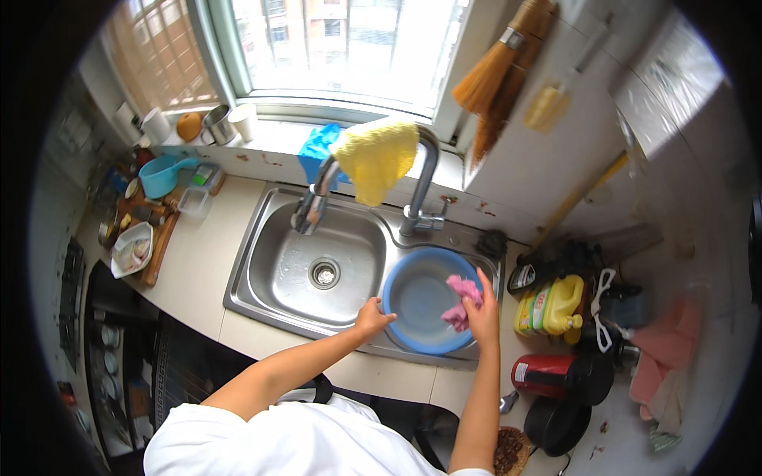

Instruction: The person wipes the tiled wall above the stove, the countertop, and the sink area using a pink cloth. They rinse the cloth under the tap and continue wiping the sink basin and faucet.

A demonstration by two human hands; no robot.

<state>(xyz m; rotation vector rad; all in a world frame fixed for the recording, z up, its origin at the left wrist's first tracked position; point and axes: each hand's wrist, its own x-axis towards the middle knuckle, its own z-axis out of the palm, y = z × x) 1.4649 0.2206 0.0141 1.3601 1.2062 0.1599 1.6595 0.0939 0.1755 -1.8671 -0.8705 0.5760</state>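
Observation:
A round blue plastic basin [390, 279] with some water sits in the right bowl of the steel sink. My left hand [374, 318] is at its left rim, thumb over the edge and the other fingers outside. At the opposite side, my right hand [485, 318] has a crumpled pink cloth [458, 318] under its thumb, against the inner wall. Its fingers reach along the outside of the rim. To the left, the larger sink bowl [280, 268] shows a drain strainer [324, 273]. A yellow towel [378, 157] drapes over the curved faucet [425, 178].
Yellow detergent jug [550, 306], red thermos [542, 376] and black pan [556, 425] crowd the right counter. Leftward stand a cutting board [161, 262], white dish [119, 265] and blue dipper [158, 178]. Cups [243, 122] line the windowsill; brooms [491, 77] hang at right.

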